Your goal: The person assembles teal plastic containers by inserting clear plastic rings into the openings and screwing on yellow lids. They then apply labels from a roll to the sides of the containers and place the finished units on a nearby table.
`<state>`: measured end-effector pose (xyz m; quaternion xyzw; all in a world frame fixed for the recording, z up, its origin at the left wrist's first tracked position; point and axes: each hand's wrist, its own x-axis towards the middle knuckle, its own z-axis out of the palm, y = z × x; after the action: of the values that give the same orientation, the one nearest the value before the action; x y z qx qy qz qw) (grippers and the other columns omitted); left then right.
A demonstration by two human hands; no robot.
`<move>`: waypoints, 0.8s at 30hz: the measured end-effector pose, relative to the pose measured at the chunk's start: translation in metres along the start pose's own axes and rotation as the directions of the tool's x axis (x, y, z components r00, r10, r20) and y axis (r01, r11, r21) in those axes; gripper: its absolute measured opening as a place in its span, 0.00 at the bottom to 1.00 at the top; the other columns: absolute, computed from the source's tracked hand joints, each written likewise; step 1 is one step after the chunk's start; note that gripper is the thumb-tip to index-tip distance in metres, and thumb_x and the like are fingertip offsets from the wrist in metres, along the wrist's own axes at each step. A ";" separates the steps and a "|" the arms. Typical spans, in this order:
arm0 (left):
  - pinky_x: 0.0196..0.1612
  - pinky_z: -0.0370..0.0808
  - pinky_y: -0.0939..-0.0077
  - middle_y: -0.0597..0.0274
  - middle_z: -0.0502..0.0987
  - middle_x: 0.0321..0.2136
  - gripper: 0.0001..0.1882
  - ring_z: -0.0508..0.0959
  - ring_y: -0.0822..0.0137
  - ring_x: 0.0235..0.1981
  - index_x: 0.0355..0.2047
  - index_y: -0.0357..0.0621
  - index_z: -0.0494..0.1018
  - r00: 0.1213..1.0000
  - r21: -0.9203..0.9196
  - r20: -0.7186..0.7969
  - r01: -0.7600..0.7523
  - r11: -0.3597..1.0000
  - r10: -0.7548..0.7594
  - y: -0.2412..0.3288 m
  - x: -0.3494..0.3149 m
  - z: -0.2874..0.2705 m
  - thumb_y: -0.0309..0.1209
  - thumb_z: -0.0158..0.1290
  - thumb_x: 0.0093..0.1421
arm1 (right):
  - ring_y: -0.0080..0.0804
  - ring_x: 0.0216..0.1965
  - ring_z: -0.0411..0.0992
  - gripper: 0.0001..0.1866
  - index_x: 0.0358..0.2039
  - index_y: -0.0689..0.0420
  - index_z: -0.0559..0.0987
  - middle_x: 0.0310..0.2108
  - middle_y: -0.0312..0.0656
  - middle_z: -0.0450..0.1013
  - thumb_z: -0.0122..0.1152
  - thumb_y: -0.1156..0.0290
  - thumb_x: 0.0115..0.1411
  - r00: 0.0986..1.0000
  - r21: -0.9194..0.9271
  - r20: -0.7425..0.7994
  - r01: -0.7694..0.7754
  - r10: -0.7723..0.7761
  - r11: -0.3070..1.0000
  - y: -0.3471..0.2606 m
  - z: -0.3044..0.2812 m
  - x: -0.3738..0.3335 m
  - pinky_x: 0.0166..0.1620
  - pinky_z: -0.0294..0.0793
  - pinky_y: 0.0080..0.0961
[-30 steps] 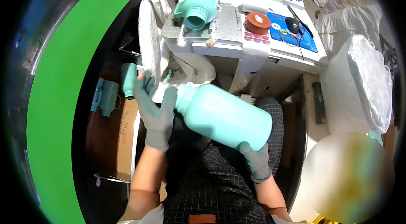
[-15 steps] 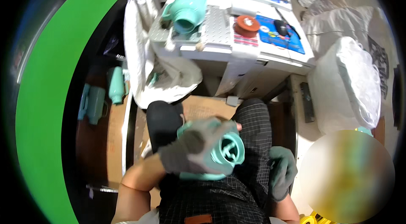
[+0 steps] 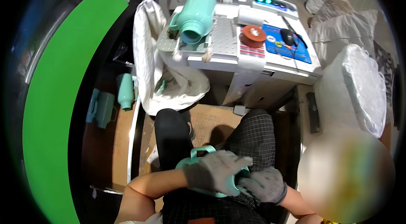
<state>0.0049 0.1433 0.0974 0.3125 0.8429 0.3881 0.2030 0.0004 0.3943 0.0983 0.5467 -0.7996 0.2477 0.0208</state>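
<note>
In my lap lies a mint-green plastic thermos flask shell [image 3: 231, 187], its side handle turned away from me and its round mouth facing right. My left hand [image 3: 218, 168], in a grey glove, is closed over the shell near the neck. My right hand [image 3: 267, 184], also gloved, is at the mouth with its fingers curled at the opening. Its fingertips are partly hidden by the rim, so whatever they pinch cannot be made out. The inside of the neck is mostly covered by my hands.
A similar shell [image 3: 198, 15] lies on the white worktable [image 3: 230, 60], near a brown tape roll [image 3: 253, 37] and a black mouse [image 3: 286, 36]. A white sack [image 3: 150, 55] hangs at its left. More shells [image 3: 125, 92] lie left, beside a green panel [image 3: 48, 110]. A white bag [image 3: 338, 93] stands right.
My right hand has come from beside my right thigh to the shell's mouth. The shell has turned in my left hand, so its handle now points away and its mouth faces right.
</note>
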 end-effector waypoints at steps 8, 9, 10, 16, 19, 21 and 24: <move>0.61 0.75 0.50 0.51 0.80 0.51 0.40 0.79 0.48 0.56 0.64 0.47 0.71 0.937 0.038 -0.279 -0.207 0.978 0.210 0.004 -0.071 0.007 0.48 0.70 0.53 | 0.42 0.50 0.77 0.24 0.57 0.67 0.78 0.56 0.57 0.75 0.68 0.69 0.62 0.655 0.240 -0.667 -0.264 0.356 0.934 0.024 0.071 0.098 0.51 0.78 0.31; 0.61 0.75 0.50 0.51 0.79 0.52 0.40 0.79 0.48 0.56 0.64 0.47 0.71 0.932 0.039 -0.299 -0.201 0.979 0.204 0.003 -0.073 0.008 0.48 0.70 0.53 | 0.45 0.48 0.79 0.32 0.65 0.67 0.70 0.62 0.60 0.69 0.68 0.74 0.62 0.759 0.199 -0.545 -0.295 0.356 0.934 0.029 0.072 0.140 0.48 0.81 0.35; 0.62 0.74 0.51 0.51 0.79 0.52 0.40 0.79 0.48 0.56 0.64 0.48 0.71 0.931 0.045 -0.309 -0.189 0.981 0.194 0.006 -0.073 0.003 0.47 0.70 0.53 | 0.46 0.52 0.79 0.39 0.71 0.65 0.62 0.68 0.61 0.63 0.69 0.75 0.62 0.743 0.548 -0.423 -0.245 0.518 0.799 0.035 0.093 0.149 0.53 0.80 0.38; 0.54 0.80 0.56 0.52 0.83 0.47 0.42 0.84 0.52 0.48 0.55 0.39 0.75 0.839 0.106 -0.539 -0.024 0.994 0.077 0.006 -0.067 -0.033 0.37 0.78 0.39 | 0.52 0.60 0.72 0.26 0.59 0.61 0.76 0.59 0.57 0.71 0.72 0.73 0.60 0.692 0.421 -0.535 -0.279 0.485 0.863 0.046 0.079 0.085 0.61 0.74 0.42; 0.53 0.80 0.63 0.53 0.82 0.46 0.41 0.84 0.56 0.45 0.55 0.37 0.74 0.836 -0.054 -0.548 -0.013 0.998 -0.019 -0.005 -0.034 -0.040 0.28 0.73 0.36 | 0.43 0.49 0.78 0.09 0.45 0.62 0.83 0.50 0.50 0.78 0.67 0.76 0.64 0.605 0.454 -0.574 -0.326 0.552 0.829 0.054 0.079 -0.010 0.54 0.78 0.34; 0.52 0.80 0.65 0.54 0.82 0.45 0.41 0.84 0.57 0.44 0.55 0.36 0.74 0.932 -0.140 -0.340 0.080 0.987 -0.124 -0.015 -0.004 -0.030 0.25 0.71 0.35 | 0.39 0.43 0.79 0.05 0.40 0.62 0.84 0.46 0.48 0.79 0.67 0.77 0.64 0.365 0.510 -0.607 -0.503 0.706 0.698 0.046 0.075 -0.080 0.49 0.79 0.28; 0.50 0.80 0.60 0.54 0.82 0.44 0.40 0.84 0.54 0.44 0.54 0.40 0.75 0.964 -0.110 -0.261 0.032 0.993 -0.060 -0.037 0.025 0.002 0.32 0.75 0.38 | 0.46 0.41 0.80 0.06 0.39 0.61 0.83 0.45 0.48 0.80 0.67 0.75 0.62 0.011 0.356 -0.767 -0.825 0.641 0.439 0.056 0.056 -0.163 0.45 0.80 0.36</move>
<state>-0.0256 0.1425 0.0651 0.2273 0.8480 0.4650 0.1142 0.0298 0.5271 -0.0208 -0.1505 -0.8619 0.3661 0.3169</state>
